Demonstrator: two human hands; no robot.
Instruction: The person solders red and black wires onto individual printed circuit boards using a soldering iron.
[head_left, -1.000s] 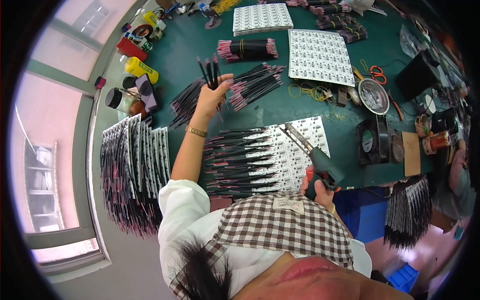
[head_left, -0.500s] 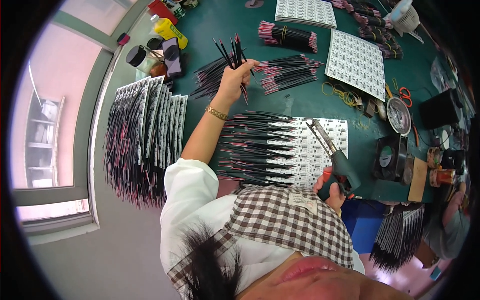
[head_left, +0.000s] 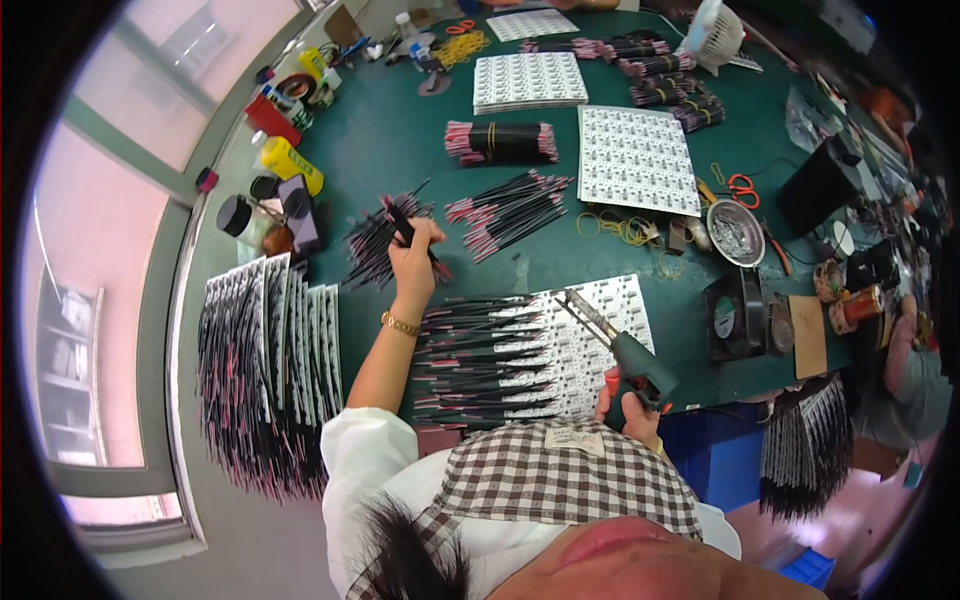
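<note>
My left hand (head_left: 413, 262) is closed around a small bunch of black wires (head_left: 400, 222) with reddish ends, over a loose heap of similar wires (head_left: 368, 248). In my right hand (head_left: 636, 416) is a dark green soldering gun (head_left: 640, 366), its metal tip pointing up and left above a white circuit board panel (head_left: 610, 300). Rows of black wires (head_left: 470, 352) lie across the left part of that panel and stick out past its left edge. Another loose pile of wires (head_left: 515, 212) lies just right of my left hand.
Panels with hanging wires (head_left: 265, 370) stand stacked at the left. Farther back are a banded wire bundle (head_left: 500, 142) and white panel stacks (head_left: 638, 160). A metal bowl (head_left: 735, 232), a black fan (head_left: 735, 312) and orange-handled scissors (head_left: 743, 188) sit at the right. A yellow bottle (head_left: 290, 165) stands left.
My view has shifted, showing more of the table's far side. My left hand has lowered toward the heap, and the wires in it, fanned upward before, are now bunched. My right hand still grips the soldering gun.
</note>
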